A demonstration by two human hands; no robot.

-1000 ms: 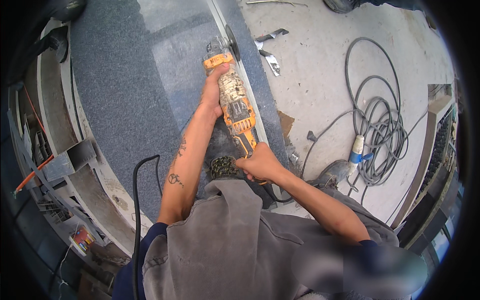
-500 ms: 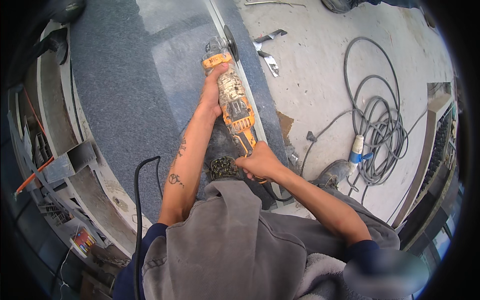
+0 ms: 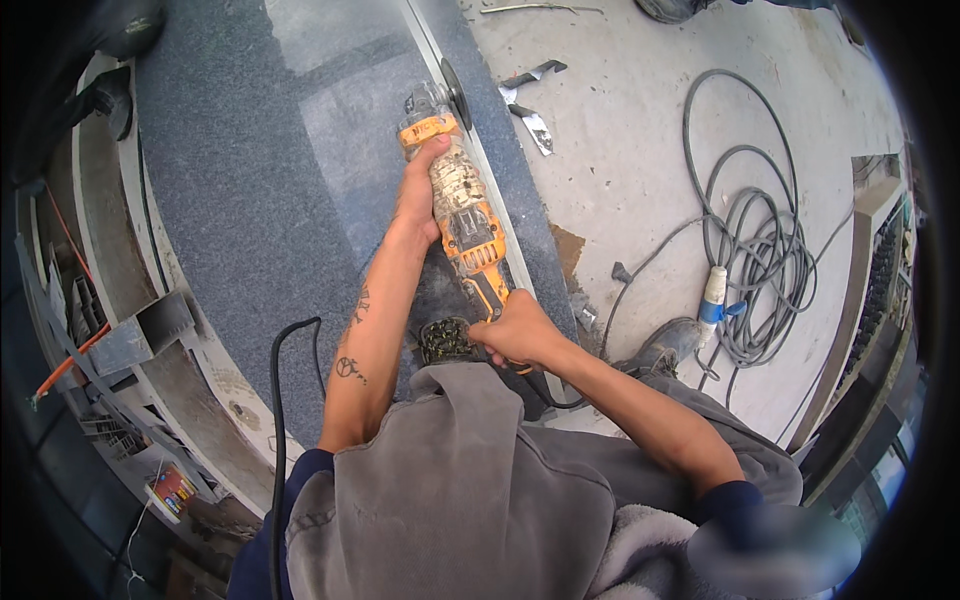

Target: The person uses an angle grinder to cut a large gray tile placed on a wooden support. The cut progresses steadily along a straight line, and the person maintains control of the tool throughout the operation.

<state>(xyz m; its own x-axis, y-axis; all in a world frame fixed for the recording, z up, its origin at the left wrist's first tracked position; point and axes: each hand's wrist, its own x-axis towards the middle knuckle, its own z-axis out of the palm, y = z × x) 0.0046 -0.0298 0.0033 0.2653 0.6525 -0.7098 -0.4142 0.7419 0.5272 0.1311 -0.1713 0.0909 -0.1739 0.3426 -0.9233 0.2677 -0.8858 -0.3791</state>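
A dusty orange angle grinder (image 3: 462,200) is held in both my hands over a speckled blue-grey slab (image 3: 230,170). My left hand (image 3: 424,192) wraps round the front of its body, thumb on top just behind the orange collar. At the rear handle, my right hand (image 3: 516,330) is closed, its fingertips partly hidden underneath. The black disc (image 3: 455,93) stands on edge beside a pale metal straightedge (image 3: 490,180) lying along the slab. Whether the disc touches the slab I cannot tell.
Coiled dark cable (image 3: 765,270) with a blue-and-white plug (image 3: 713,300) lies on the concrete floor at right. Torn black-and-white strips (image 3: 530,110) lie past the slab's right edge. Metal frames (image 3: 150,330) line the left. Another person's shoe (image 3: 672,8) shows at the top.
The grinder and its disc have shifted slightly toward me and left along the straightedge. Both hands keep their hold.
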